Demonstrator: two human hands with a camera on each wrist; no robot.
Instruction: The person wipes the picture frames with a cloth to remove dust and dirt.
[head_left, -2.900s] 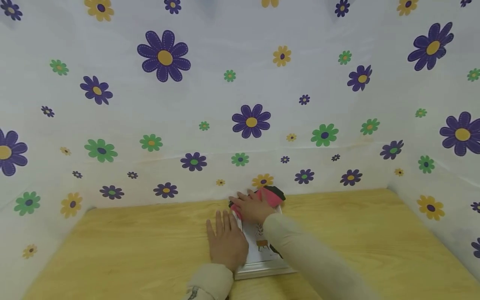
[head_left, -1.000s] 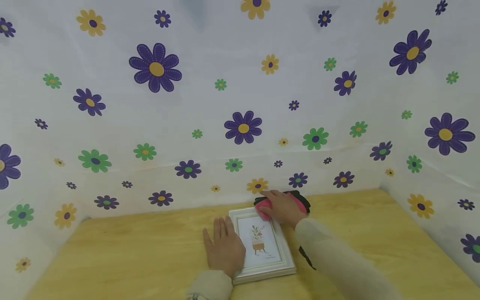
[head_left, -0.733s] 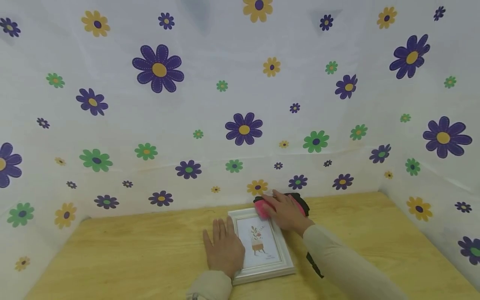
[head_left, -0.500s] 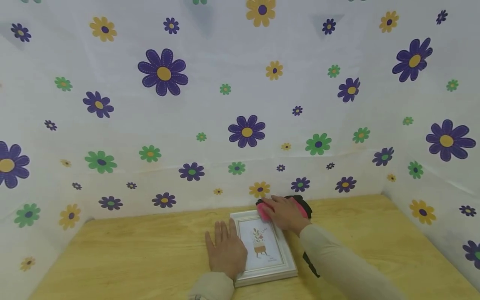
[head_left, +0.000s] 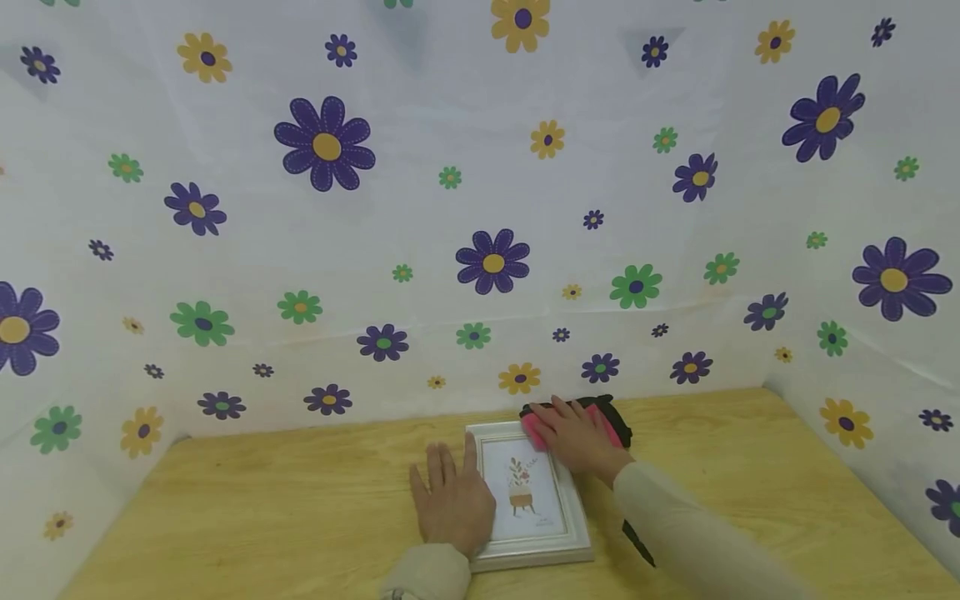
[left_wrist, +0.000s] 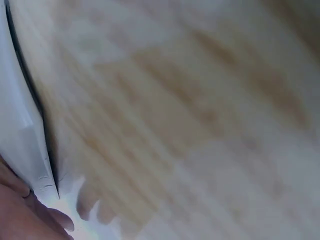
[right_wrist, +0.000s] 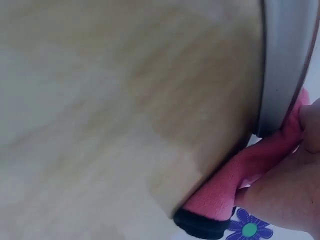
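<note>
A silver-white picture frame (head_left: 536,554) lies flat on the table, its print of a potted plant (head_left: 522,492) facing up. My left hand (head_left: 455,508) rests along its left side with the fingers extended. At the frame's top right corner, my right hand (head_left: 581,442) holds a pink cloth with a black border (head_left: 617,421) against the edge. The cloth bunches between hand and frame, and part of it spills past the corner onto the table. In the right wrist view, the pink cloth (right_wrist: 215,195) hangs by the frame's side (right_wrist: 285,65). The hand covers some of the cloth.
A wood-patterned table (head_left: 285,508) spreads to both sides. A white flower-printed sheet (head_left: 420,208) rises behind and at the sides, close beyond the frame's top. A dark strip (head_left: 637,543) shows beside the right sleeve (head_left: 690,525).
My right hand and the cloth have gone from the frame's top left to its top right corner, uncovering the print. Lately they shift slightly right. My left hand stays at the left side.
</note>
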